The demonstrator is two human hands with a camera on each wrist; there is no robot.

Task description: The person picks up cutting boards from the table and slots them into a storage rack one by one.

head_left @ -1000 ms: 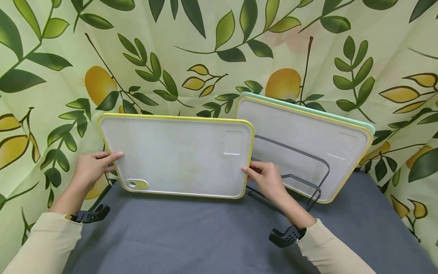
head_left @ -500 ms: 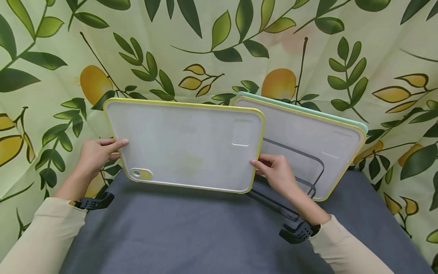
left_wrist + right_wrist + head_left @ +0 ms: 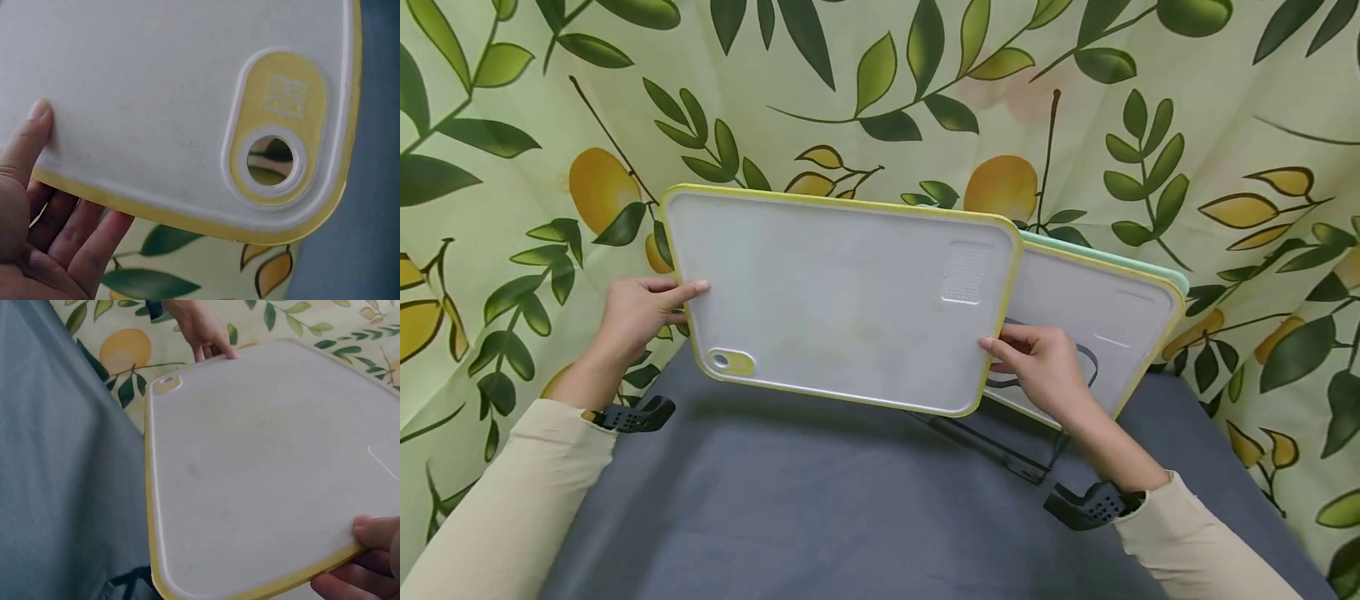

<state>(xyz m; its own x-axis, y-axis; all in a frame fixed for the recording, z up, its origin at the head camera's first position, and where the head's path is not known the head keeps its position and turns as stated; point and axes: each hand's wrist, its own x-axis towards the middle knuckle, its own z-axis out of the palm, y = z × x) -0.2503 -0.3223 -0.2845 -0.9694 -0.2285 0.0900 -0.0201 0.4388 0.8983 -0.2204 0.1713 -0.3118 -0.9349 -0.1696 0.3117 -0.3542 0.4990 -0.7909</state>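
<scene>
A white cutting board (image 3: 842, 292) with a yellow rim is held up between both hands, tilted with its right side lower. At its left edge my left hand (image 3: 643, 312) grips it, thumb on the front and fingers behind. My right hand (image 3: 1037, 367) pinches the right edge the same way. In the left wrist view a yellow oval with a round hole (image 3: 270, 159) marks one corner of the board. Behind it on the right, a second yellow-rimmed board (image 3: 1090, 308) and a mint-green board (image 3: 1120, 258) lean in a dark wire rack (image 3: 1000, 454), partly hidden by the held board.
A dark blue-grey cloth (image 3: 820, 500) covers the table. The patterned curtain (image 3: 880, 83) with leaves and yellow fruit hangs close behind the boards. Each wrist wears a black camera band, and the rack's wire base reaches forward under the held board.
Both hands have raised the board and shifted it to the right, its right side dipping. It now overlaps more of the rack and the boards behind.
</scene>
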